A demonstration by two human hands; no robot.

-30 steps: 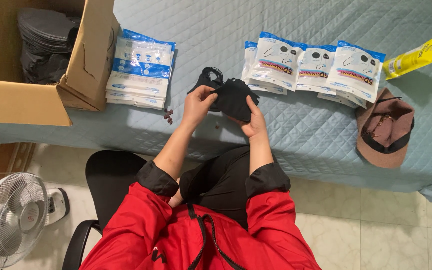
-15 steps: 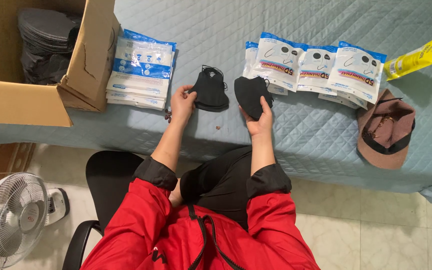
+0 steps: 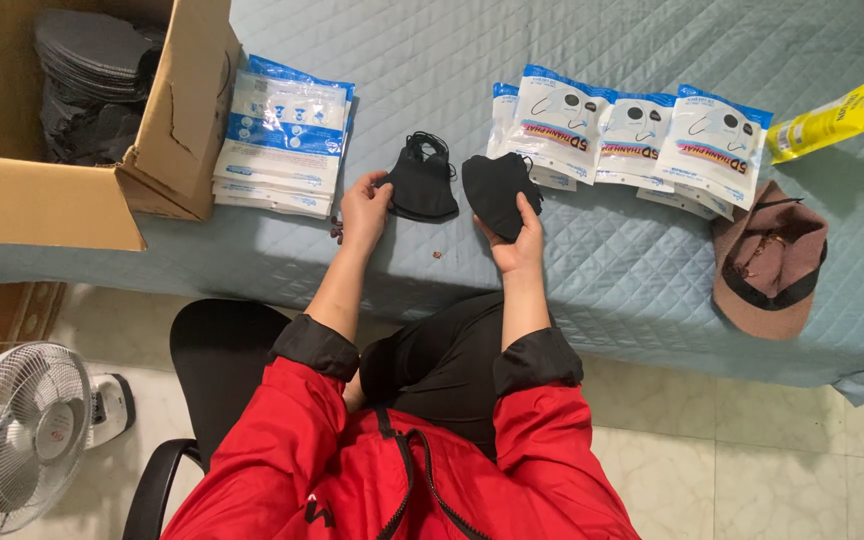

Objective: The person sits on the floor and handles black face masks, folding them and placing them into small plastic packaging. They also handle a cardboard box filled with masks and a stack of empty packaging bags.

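Head view looking straight down, and both hands are up on the blue quilted table cover [image 3: 652,270]: the left hand [image 3: 362,208] pinches the edge of a black face mask [image 3: 420,186] that lies flat on the quilt, fingers closed on its left corner, ear loops bunched at the top; the right hand [image 3: 518,238] is curled round the lower end of a second black mask [image 3: 497,190], thumb on top, holding it just beside the first, the two pieces apart with a narrow strip of quilt between them. By the look of it, two masks are being handled as separate pieces, one per hand, and any next move calls for a light grip so the loops do not tangle. Further out, a stack of flat blue-and-white packets [image 3: 282,135] sits left of the left hand, and a fanned row of similar packets [image 3: 632,135] lies beyond the right. A cardboard box [image 3: 72,190] with more dark masks stands at far left, a brown cap [image 3: 767,255] and a yellow packet [image 3: 837,110] at far right, a white fan [image 3: 17,435] on the floor
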